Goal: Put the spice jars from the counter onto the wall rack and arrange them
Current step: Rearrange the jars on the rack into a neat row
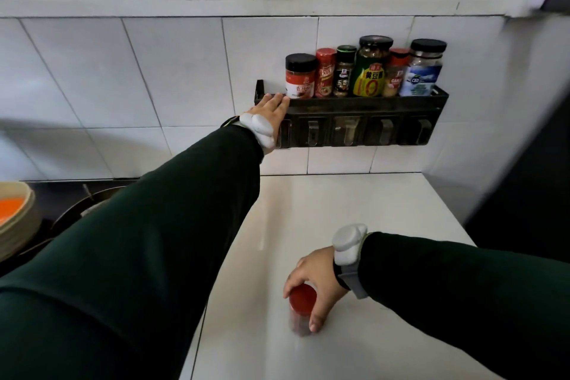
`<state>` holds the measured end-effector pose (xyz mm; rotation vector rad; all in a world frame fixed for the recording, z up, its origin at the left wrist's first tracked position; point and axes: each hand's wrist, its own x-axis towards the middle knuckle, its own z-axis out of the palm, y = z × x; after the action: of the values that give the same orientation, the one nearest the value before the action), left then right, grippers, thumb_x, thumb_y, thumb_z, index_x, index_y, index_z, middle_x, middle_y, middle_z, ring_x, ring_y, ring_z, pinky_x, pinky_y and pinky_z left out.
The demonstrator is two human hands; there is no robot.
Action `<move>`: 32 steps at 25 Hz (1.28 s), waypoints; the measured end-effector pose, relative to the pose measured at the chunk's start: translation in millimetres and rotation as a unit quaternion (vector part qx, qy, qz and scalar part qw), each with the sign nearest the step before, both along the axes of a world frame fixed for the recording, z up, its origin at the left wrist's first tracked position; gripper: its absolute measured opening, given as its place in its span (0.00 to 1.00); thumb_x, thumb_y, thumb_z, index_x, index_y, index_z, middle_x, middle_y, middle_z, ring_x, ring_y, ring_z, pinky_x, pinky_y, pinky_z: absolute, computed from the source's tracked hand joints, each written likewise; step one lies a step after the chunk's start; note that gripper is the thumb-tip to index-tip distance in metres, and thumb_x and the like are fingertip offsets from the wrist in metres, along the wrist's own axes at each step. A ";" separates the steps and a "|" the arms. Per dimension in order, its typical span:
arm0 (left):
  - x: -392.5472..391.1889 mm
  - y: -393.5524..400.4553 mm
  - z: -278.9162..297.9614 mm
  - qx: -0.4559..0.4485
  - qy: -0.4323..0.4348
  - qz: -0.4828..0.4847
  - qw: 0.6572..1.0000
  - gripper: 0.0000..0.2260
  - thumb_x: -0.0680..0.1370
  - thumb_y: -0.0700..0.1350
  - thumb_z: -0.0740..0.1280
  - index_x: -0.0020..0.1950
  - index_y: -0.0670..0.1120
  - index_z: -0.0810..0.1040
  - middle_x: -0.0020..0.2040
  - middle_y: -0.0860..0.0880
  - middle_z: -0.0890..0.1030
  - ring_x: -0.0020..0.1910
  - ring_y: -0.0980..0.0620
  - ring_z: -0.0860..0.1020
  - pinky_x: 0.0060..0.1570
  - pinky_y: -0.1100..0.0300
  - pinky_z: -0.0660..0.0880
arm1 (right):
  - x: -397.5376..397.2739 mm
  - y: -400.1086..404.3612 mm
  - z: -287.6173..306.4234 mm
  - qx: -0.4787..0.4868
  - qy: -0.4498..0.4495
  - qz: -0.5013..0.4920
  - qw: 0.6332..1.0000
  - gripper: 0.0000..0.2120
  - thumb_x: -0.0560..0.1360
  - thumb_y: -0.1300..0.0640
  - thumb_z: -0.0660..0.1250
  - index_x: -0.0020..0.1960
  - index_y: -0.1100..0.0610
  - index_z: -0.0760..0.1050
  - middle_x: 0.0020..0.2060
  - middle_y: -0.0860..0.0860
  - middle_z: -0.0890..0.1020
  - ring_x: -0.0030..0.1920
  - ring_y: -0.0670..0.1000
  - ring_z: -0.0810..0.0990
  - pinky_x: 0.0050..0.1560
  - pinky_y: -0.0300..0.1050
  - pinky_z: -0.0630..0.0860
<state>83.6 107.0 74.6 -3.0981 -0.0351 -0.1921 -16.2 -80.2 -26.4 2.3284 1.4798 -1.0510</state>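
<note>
Spice jars: six on the black metal wall rack, one on the white worktop.
Rack's left end holds open room, where the left hand rests flat, fingers spread, on the front rail. Right hand clamps the blurred red-lidded clear jar standing mid-worktop, base indistinct.

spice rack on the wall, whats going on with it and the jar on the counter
A person is loading spice jars onto the black wall rack. Six jars already stand in a row on it, from the black-lidded red jar at the left end to the blue-labelled jar at the right. The left hand rests flat on the rack's left front edge, where some space is free. The right hand grips the red-lidded jar, the only one left on the white counter.
</note>
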 end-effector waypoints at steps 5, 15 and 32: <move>1.1 4.1 3.5 -0.019 0.004 -0.013 1.000 0.38 0.74 0.34 0.63 0.78 0.45 0.44 0.80 0.46 0.46 0.78 0.45 0.45 0.76 0.53 0.49 | 5.6 7.6 -8.4 0.021 -0.041 0.011 0.999 0.25 0.68 0.52 0.75 0.64 0.52 0.74 0.60 0.52 0.79 0.59 0.56 0.77 0.60 0.47 0.75; 7.0 18.2 10.2 -0.002 -0.026 -0.043 0.999 0.35 0.74 0.40 0.65 0.78 0.49 0.51 0.79 0.47 0.56 0.77 0.45 0.56 0.75 0.53 0.56 | 74.6 6.2 56.6 0.106 -0.124 -0.103 0.981 0.23 0.64 0.47 0.74 0.57 0.51 0.76 0.54 0.49 0.79 0.53 0.54 0.79 0.55 0.50 0.78; 31.5 60.4 22.2 -0.136 -0.126 -0.014 0.983 0.14 0.77 0.41 0.60 0.58 0.49 0.81 0.55 0.44 0.81 0.56 0.44 0.77 0.58 0.53 0.73 | 201.9 55.4 226.8 0.521 -0.169 -0.312 0.776 0.16 0.63 0.52 0.72 0.50 0.49 0.74 0.46 0.52 0.83 0.45 0.55 0.81 0.50 0.53 0.80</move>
<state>115.1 167.4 96.8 -3.3216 -0.0281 -0.6313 185.7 -24.8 200.4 3.6417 1.2945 0.3673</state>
